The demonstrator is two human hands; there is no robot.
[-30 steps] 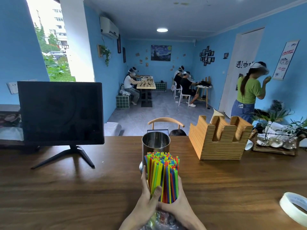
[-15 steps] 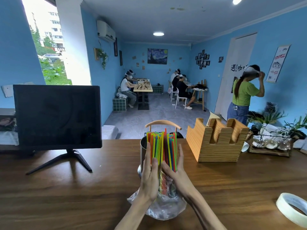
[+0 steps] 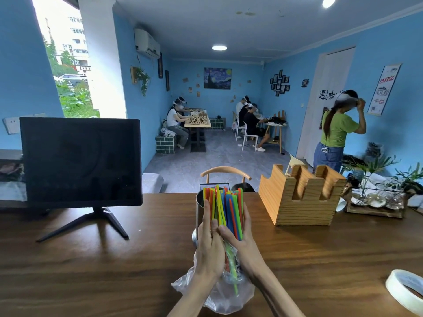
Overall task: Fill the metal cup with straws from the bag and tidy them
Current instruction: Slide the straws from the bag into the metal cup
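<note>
A bundle of coloured straws point(image 3: 226, 209) stands upright in front of the metal cup point(image 3: 199, 208), which shows only at its left side behind the bundle. My left hand point(image 3: 209, 245) and my right hand point(image 3: 243, 239) clasp the bundle from both sides, fingers pointing up along the straws. The clear plastic bag point(image 3: 219, 294) hangs crumpled below my hands, down off most of the bundle, with a few straws still inside it.
A dark monitor point(image 3: 80, 161) on a stand sits at the left of the wooden counter point(image 3: 91, 271). A wooden slotted holder point(image 3: 302, 197) is to the right of the cup, a tape roll point(image 3: 405, 291) at the right edge, plants and glassware point(image 3: 377, 197) far right.
The bundle rose from low over the counter to stand in front of the cup. The bag slid down off the straws and now hangs below my hands.
</note>
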